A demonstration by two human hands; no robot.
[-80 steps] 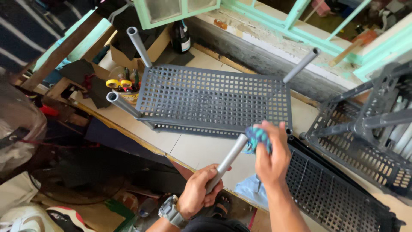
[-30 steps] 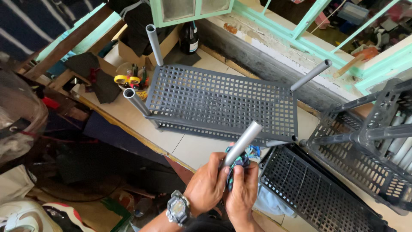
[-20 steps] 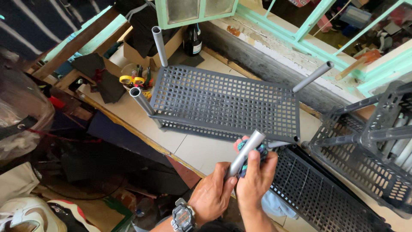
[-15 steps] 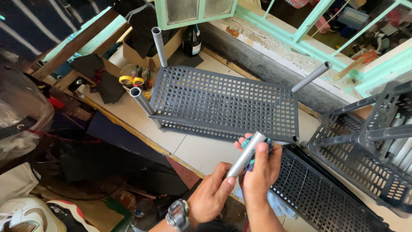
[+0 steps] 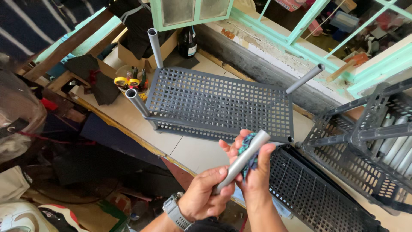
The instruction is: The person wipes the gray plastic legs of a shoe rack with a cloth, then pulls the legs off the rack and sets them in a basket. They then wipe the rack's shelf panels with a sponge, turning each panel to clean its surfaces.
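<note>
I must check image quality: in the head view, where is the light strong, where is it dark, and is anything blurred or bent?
Head view: daylight is strong on the window sill and the white table; the floor area at lower left is in deep shadow. The grey tube, both hands and the grid shelf are sharp. The wide lens bends the window frame lines slightly near the edges.

Left hand (image 5: 206,195) fisted, watch on wrist — right hand (image 5: 253,169) cupped just above, fingers curled
</note>
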